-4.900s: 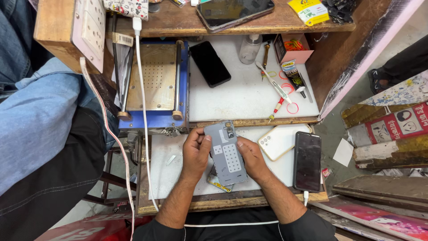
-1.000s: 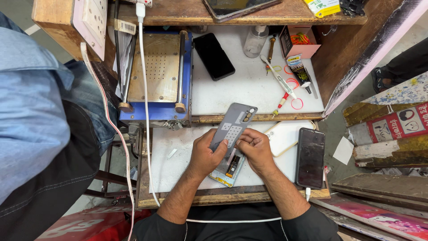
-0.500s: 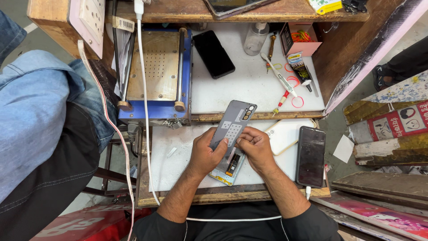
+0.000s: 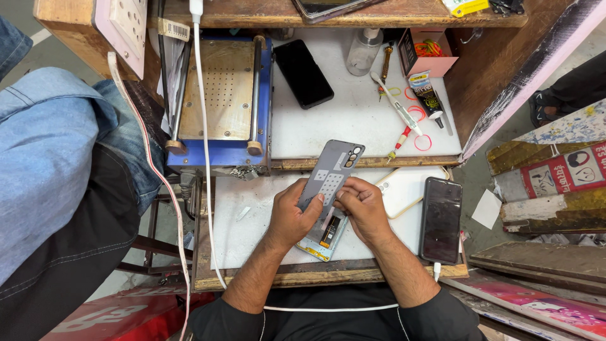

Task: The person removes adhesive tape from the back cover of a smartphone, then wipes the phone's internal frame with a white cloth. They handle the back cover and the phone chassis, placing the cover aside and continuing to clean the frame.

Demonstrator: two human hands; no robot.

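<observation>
1. Far left of the frame there's another person in a blue denim sleeve (image 4: 44,132) just standing by the bench, hands not in the work at all.
2. Upper left: a white socket board (image 4: 123,28) on the wooden shelf, with a white cable (image 4: 203,158) hanging down across a blue heating plate machine (image 4: 221,95). My guess is it's parked at the back so it stays off the working mat.
3. Centre, lower half: the left hand (image 4: 291,218) is pinched on the lower edge of a grey phone back cover (image 4: 331,173), fingers closed on it, tilting it up and away from the opened phone body (image 4: 325,233) lying flat on the white mat (image 4: 252,221). Looks like it's held at that slant so the insides stay visible underneath.
4. Just right of that, the right hand (image 4: 363,211) has its fingers curled together at the cover's lower edge too, thumb pressing. Whether it holds a small tool, I can't tell.
5. Upper centre: a black phone (image 4: 303,72) lies face up on the back shelf next to a clear bottle (image 4: 365,53).
6. Upper right: a small pink box (image 4: 429,53) sits open with what looks like coloured rubber bands inside. A black glue tube (image 4: 428,95) and a white pen-like tool (image 4: 394,104) lie beside it, with loose bands.
7. Right side: a white phone case (image 4: 407,189) and a dark phone (image 4: 440,218) plugged into a cable, set near the mat's edge.
</observation>
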